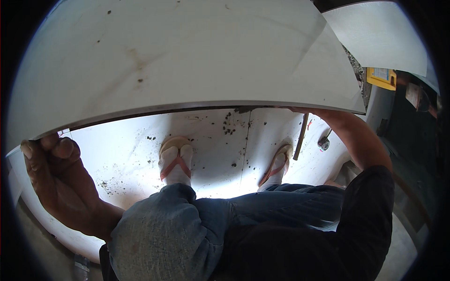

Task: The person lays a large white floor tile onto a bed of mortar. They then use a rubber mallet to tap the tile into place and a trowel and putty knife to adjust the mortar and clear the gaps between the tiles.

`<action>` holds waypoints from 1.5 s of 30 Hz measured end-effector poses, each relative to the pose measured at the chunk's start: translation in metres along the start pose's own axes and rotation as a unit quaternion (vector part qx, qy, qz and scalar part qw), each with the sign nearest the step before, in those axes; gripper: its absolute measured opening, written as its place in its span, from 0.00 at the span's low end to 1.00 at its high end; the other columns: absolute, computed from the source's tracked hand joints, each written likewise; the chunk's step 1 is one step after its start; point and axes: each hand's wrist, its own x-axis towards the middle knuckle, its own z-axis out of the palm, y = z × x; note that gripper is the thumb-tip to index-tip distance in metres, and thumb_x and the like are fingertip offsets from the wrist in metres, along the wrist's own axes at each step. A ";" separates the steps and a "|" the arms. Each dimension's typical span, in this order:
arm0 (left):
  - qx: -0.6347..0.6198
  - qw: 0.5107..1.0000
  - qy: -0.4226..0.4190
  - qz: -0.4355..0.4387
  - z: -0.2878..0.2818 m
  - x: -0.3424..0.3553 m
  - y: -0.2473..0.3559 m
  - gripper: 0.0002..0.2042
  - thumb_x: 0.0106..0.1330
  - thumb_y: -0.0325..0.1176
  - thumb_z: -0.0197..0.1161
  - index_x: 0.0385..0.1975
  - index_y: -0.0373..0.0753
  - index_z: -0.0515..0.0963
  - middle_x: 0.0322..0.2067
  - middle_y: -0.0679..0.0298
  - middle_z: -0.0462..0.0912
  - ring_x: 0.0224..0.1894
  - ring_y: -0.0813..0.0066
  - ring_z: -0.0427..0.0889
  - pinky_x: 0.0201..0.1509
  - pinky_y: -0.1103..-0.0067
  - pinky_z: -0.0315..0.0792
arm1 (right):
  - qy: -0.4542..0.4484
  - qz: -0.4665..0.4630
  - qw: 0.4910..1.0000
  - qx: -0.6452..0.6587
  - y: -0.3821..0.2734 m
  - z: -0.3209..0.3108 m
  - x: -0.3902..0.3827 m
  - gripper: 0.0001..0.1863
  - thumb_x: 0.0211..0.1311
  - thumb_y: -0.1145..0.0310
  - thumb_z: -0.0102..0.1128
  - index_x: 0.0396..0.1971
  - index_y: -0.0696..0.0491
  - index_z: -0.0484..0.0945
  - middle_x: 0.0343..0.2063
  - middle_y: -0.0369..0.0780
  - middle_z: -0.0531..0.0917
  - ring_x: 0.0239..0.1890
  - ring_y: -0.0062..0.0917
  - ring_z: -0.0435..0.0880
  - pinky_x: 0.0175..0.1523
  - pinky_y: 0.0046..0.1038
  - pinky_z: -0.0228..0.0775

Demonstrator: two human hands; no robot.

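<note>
A large pale slab, apparently a floor tile (211, 56), spans the upper view, its dark near edge running across in front of me. At its left corner is my left hand (61, 182), palm up, with curled fingers and thumb against the edge. Beside these fingertips is a small thin whitish-pink thing (64, 133), too small to name. My right hand (309, 111) reaches beneath the slab's near edge on the right; its fingers are hidden, leaving mainly the wrist and forearm visible. Brown stains and a few crumbs mark the slab's surface.
My sandalled feet (176, 159) stand on a white floor (215, 164) scattered with dark crumbs. A narrow stick (301, 138) and a small round dark object (324, 142) lie at right. Beyond are another pale slab (379, 37) and a yellow box-like item (382, 78).
</note>
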 end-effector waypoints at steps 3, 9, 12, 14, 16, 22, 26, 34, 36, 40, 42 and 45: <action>0.013 1.000 -0.009 0.013 -0.002 -0.001 -0.004 0.07 0.70 0.36 0.53 0.38 0.40 0.72 0.35 0.65 0.79 0.33 0.83 0.79 0.39 0.87 0.70 | -0.030 0.033 0.999 -0.020 0.015 0.007 -0.028 0.20 0.63 0.51 0.56 0.48 0.48 0.76 0.36 0.42 0.82 0.41 0.33 0.81 0.45 0.35 0.73; 0.004 1.000 0.003 -0.002 0.002 -0.002 -0.003 0.07 0.70 0.36 0.53 0.38 0.41 0.71 0.33 0.65 0.78 0.34 0.84 0.79 0.38 0.87 0.70 | -0.004 0.068 0.998 -0.010 0.012 0.009 -0.044 0.21 0.62 0.51 0.57 0.48 0.49 0.76 0.35 0.42 0.82 0.41 0.33 0.81 0.44 0.36 0.73; 0.002 1.000 0.000 0.000 0.000 -0.004 -0.003 0.07 0.70 0.37 0.53 0.38 0.41 0.71 0.33 0.66 0.78 0.34 0.83 0.79 0.38 0.88 0.70 | 0.039 0.068 0.988 0.133 -0.031 0.006 -0.014 0.17 0.63 0.57 0.57 0.46 0.53 0.76 0.34 0.45 0.81 0.39 0.38 0.80 0.45 0.39 0.71; -0.004 1.000 0.025 0.003 0.000 -0.004 -0.003 0.07 0.70 0.37 0.53 0.37 0.41 0.70 0.34 0.67 0.77 0.33 0.83 0.78 0.36 0.88 0.68 | -0.059 0.110 0.971 0.203 -0.052 0.018 -0.008 0.16 0.64 0.60 0.57 0.46 0.55 0.75 0.35 0.47 0.80 0.41 0.39 0.79 0.48 0.41 0.69; 0.001 0.999 0.035 -0.001 0.002 -0.003 -0.005 0.06 0.70 0.37 0.52 0.36 0.42 0.70 0.34 0.66 0.77 0.32 0.84 0.78 0.36 0.88 0.67 | -0.113 0.203 0.887 0.399 -0.069 0.030 -0.010 0.15 0.65 0.62 0.56 0.45 0.56 0.75 0.33 0.49 0.79 0.39 0.41 0.79 0.46 0.41 0.70; 0.015 0.999 0.035 0.009 -0.003 -0.005 -0.009 0.07 0.70 0.38 0.52 0.36 0.41 0.69 0.35 0.66 0.76 0.32 0.84 0.75 0.36 0.88 0.66 | -0.003 0.198 0.929 0.314 -0.056 0.044 -0.045 0.15 0.66 0.61 0.52 0.43 0.58 0.73 0.29 0.52 0.82 0.35 0.47 0.82 0.41 0.42 0.74; 0.000 0.999 0.044 -0.002 -0.002 -0.004 -0.004 0.08 0.70 0.38 0.52 0.36 0.41 0.69 0.34 0.66 0.74 0.33 0.84 0.75 0.37 0.88 0.67 | -0.093 0.226 0.934 0.261 -0.056 0.042 -0.036 0.18 0.65 0.59 0.53 0.48 0.55 0.73 0.29 0.51 0.83 0.33 0.47 0.83 0.42 0.42 0.75; -0.010 0.999 0.042 0.020 0.002 -0.002 -0.009 0.08 0.72 0.38 0.49 0.33 0.42 0.67 0.33 0.67 0.74 0.30 0.85 0.73 0.34 0.88 0.66 | -0.103 0.151 0.836 0.518 -0.109 0.064 -0.004 0.21 0.61 0.55 0.60 0.50 0.51 0.77 0.45 0.45 0.82 0.42 0.33 0.84 0.50 0.34 0.74; -0.010 0.998 0.059 0.033 0.008 -0.002 -0.006 0.08 0.72 0.37 0.49 0.33 0.42 0.67 0.31 0.67 0.74 0.28 0.85 0.73 0.32 0.88 0.67 | -0.137 0.144 0.802 0.563 -0.157 0.080 0.034 0.22 0.62 0.52 0.58 0.51 0.50 0.77 0.46 0.44 0.81 0.47 0.35 0.81 0.54 0.35 0.72; 0.002 0.997 0.075 -0.001 0.020 -0.001 -0.012 0.10 0.73 0.37 0.48 0.33 0.39 0.70 0.27 0.63 0.79 0.23 0.81 0.76 0.28 0.85 0.69 | 0.073 0.148 0.666 0.728 -0.155 0.131 0.059 0.17 0.66 0.57 0.54 0.46 0.54 0.78 0.43 0.44 0.82 0.44 0.31 0.81 0.49 0.34 0.73; -0.023 0.989 0.145 -0.001 0.015 -0.007 0.003 0.13 0.73 0.38 0.49 0.36 0.34 0.72 0.29 0.55 0.83 0.23 0.74 0.81 0.27 0.81 0.73 | 0.212 0.139 0.590 0.766 -0.097 0.130 0.062 0.14 0.68 0.61 0.52 0.43 0.56 0.77 0.38 0.42 0.83 0.37 0.26 0.82 0.42 0.29 0.76; -0.117 0.990 0.077 0.020 0.030 0.000 -0.015 0.12 0.73 0.37 0.48 0.37 0.33 0.71 0.28 0.52 0.83 0.25 0.69 0.84 0.26 0.78 0.76 | 0.233 0.196 0.744 0.595 -0.049 0.144 0.027 0.12 0.68 0.62 0.53 0.40 0.56 0.76 0.36 0.39 0.82 0.34 0.24 0.82 0.40 0.28 0.77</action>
